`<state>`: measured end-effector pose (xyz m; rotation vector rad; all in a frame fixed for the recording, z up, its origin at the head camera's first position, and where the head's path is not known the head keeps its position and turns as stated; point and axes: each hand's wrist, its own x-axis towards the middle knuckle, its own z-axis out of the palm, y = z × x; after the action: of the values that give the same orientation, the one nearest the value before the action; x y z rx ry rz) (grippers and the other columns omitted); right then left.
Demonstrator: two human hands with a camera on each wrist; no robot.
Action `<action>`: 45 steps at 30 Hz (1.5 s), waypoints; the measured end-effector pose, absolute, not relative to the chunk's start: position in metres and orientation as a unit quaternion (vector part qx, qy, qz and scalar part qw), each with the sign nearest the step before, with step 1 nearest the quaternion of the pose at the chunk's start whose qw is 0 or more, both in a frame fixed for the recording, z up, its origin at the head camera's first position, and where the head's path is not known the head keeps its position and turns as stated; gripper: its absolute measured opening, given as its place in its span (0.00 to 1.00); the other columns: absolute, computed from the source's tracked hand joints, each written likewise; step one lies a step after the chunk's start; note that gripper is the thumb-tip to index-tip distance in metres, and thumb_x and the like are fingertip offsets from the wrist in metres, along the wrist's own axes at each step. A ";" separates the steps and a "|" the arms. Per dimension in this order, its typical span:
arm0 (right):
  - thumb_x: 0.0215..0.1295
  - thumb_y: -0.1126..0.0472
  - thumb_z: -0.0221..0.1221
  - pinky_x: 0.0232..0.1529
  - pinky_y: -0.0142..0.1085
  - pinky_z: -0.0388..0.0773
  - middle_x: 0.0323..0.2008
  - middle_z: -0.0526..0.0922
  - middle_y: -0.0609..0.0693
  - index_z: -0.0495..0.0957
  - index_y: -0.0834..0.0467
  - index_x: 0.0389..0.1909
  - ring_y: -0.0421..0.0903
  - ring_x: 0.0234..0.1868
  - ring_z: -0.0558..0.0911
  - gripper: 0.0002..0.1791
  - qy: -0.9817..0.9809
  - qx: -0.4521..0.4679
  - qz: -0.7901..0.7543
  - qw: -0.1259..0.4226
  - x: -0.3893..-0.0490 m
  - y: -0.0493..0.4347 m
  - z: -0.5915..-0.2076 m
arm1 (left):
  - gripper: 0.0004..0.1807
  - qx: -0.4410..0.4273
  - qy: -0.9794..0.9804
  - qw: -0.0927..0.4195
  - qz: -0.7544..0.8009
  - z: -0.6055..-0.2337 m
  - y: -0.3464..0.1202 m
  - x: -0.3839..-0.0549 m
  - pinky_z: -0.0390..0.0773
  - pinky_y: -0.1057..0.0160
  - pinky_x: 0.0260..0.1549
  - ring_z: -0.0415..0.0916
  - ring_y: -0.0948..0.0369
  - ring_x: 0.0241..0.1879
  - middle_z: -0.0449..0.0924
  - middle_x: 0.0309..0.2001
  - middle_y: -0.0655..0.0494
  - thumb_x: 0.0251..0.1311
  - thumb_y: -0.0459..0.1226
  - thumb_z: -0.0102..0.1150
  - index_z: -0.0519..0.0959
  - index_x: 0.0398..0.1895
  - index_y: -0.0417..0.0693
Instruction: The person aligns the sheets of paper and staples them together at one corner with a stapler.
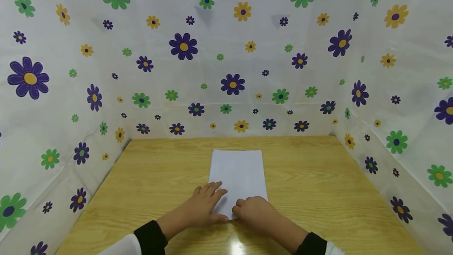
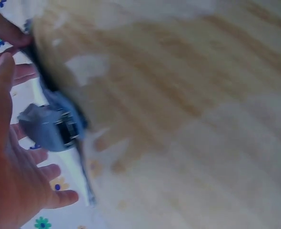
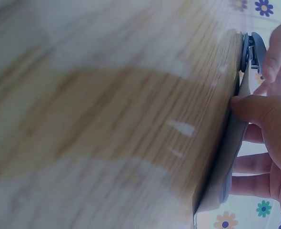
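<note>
A white sheet of paper [image 1: 238, 172] lies upright before me, its near edge between my hands. My left hand [image 1: 204, 204] rests on its near left part, fingers spread and fairly straight. My right hand [image 1: 256, 212] has its fingers curled at the near right corner and pinches the edge, thumb along it in the right wrist view. Both wrist views show the edge side-on, dark underneath. A small grey-blue clip-like piece [image 2: 47, 129] with a metal part sits at that edge under my left palm; its exact kind I cannot tell. From the head it is hidden.
Everything lies on a wood-grain table [image 1: 159, 168]. A white cloth [image 1: 212, 78] printed with purple, green and yellow flowers rises behind the table and along its left and right sides. Light reflects off the table's near part.
</note>
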<state>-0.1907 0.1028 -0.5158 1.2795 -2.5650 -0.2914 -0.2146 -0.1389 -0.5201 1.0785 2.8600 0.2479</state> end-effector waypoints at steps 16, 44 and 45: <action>0.64 0.52 0.67 0.18 0.30 0.68 0.27 0.77 0.39 0.83 0.45 0.32 0.34 0.18 0.69 0.03 -0.879 0.450 -0.085 0.132 -0.187 0.104 -0.514 | 0.68 0.354 0.931 0.006 0.090 -0.548 -0.136 -0.213 0.48 0.24 0.68 0.42 0.40 0.80 0.41 0.82 0.42 0.47 0.82 0.51 0.44 0.84 0.54; 0.60 0.54 0.69 0.17 0.30 0.64 0.24 0.73 0.38 0.83 0.45 0.28 0.34 0.16 0.66 0.05 -0.886 0.441 -0.072 0.123 -0.187 0.103 -0.513 | 0.55 0.304 0.945 -0.032 0.118 -0.541 -0.132 -0.207 0.29 0.22 0.66 0.27 0.41 0.81 0.17 0.83 0.50 0.68 0.71 0.41 0.29 0.83 0.55; 0.60 0.55 0.69 0.17 0.30 0.65 0.24 0.73 0.38 0.83 0.45 0.28 0.34 0.16 0.66 0.05 -0.888 0.439 -0.072 0.118 -0.188 0.103 -0.513 | 0.55 0.296 0.947 -0.026 0.124 -0.537 -0.131 -0.207 0.28 0.22 0.67 0.27 0.42 0.81 0.17 0.82 0.51 0.69 0.70 0.41 0.28 0.83 0.56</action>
<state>-0.1879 0.1030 -0.5127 1.2844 -2.5973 -0.2120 -0.2065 -0.1313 -0.5374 0.9451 3.0240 0.3957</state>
